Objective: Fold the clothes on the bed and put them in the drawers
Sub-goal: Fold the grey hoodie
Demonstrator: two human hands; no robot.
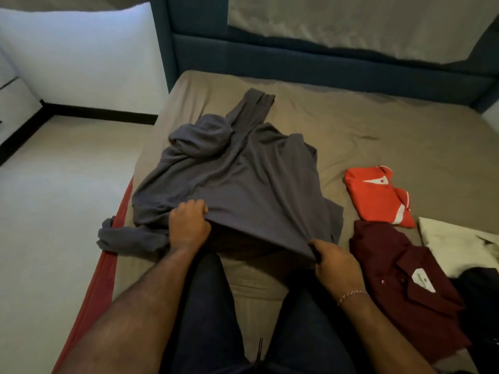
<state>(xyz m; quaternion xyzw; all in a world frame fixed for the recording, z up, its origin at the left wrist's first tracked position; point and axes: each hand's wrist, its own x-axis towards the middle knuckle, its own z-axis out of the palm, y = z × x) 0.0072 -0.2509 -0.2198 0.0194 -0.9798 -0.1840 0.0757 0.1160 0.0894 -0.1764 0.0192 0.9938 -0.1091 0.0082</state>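
A grey long-sleeved garment (pixel 232 184) lies spread across the middle of the bed (pixel 378 125), its near hem lifted off the brown sheet by both hands. The left hand (pixel 189 225), toward 7 o'clock of the garment, has its fingers curled over the hem and grips the cloth in a closed fist. The right hand (pixel 334 263), at about 5 o'clock of the garment, pinches the other end of the hem between thumb and fingers; a thin bracelet (pixel 352 295) circles that wrist. One grey sleeve (pixel 129 238) trails off toward 8 o'clock, over the bed's edge. The far part of the garment is bunched, with a fold reaching to 12 o'clock. At 3 o'clock of it lies a folded red shirt (pixel 378 198), and just nearer, at 4 o'clock, a maroon collared shirt (pixel 405 287) with a white label. Beside those, at the right edge, rests a pale cloth (pixel 453 244). The person's dark-trousered legs (pixel 210 319) kneel on the bed.
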